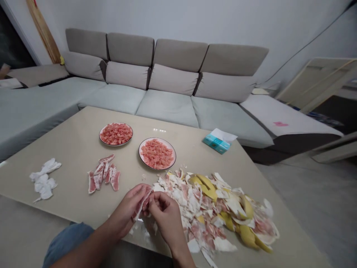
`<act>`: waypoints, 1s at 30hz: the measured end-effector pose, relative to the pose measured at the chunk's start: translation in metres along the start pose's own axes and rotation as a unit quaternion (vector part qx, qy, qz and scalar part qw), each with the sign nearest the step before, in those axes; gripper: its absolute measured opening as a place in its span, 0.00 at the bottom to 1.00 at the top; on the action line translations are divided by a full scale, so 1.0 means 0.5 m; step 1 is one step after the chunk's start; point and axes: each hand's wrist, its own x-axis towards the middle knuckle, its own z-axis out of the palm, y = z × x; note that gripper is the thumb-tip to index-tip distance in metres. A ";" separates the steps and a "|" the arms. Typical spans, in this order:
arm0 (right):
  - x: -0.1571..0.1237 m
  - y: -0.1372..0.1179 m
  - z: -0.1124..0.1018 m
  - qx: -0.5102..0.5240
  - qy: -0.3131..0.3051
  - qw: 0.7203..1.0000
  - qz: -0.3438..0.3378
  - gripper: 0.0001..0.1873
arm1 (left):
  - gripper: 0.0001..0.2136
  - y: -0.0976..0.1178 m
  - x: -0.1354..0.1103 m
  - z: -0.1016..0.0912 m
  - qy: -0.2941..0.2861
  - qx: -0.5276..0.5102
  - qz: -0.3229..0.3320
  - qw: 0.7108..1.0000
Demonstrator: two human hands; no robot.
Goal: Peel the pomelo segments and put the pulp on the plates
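Note:
Between my hands is a pink pomelo segment (pixel 145 201) with pale membrane, held over the table's near edge. My left hand (pixel 129 208) is closed around it from the left. From the right, my right hand (pixel 164 212) pinches its edge with thumb and curled fingers. A heap of white pith, membrane and yellow pomelo peel (pixel 206 186) spreads just right of my hands. To the left lies a small group of unpeeled pomelo segments (pixel 103 175). Two dark-rimmed plates, a left plate (pixel 102 142) and a nearer plate (pixel 173 154), hold pink pomelo flesh pieces.
Crumpled white tissues (pixel 44 180) lie at the left of the beige table (pixel 75 145). A blue tissue box (pixel 217 143) is near the far right edge. Beyond the table stands a grey sofa (pixel 167 106). A knee in blue denim (pixel 68 238) is below the near edge.

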 end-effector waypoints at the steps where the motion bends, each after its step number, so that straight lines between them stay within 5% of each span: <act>1: 0.000 0.001 0.002 0.023 -0.008 1.000 0.012 0.11 | 0.13 -0.002 0.001 -0.003 -0.008 -0.025 -0.017 1.000; 8: 0.000 0.014 0.010 0.002 0.021 1.000 -0.012 0.10 | 0.14 0.007 0.002 -0.016 -0.045 -0.107 -0.101 0.988; 14: 0.005 0.020 0.012 0.016 0.009 1.000 -0.016 0.09 | 0.14 0.023 -0.006 -0.004 -0.016 0.148 0.057 0.987; 20: 0.004 0.013 0.006 0.070 -0.027 0.997 -0.016 0.09 | 0.19 0.027 0.002 -0.016 0.024 0.110 0.067 0.991; 24: 0.002 0.017 0.004 -0.045 0.036 0.997 -0.057 0.10 | 0.19 0.035 0.003 -0.017 0.055 0.135 0.110 0.983; 30: -0.003 0.019 0.013 -0.158 0.047 0.981 -0.104 0.13 | 0.19 0.023 -0.008 0.000 0.016 0.189 0.094 0.977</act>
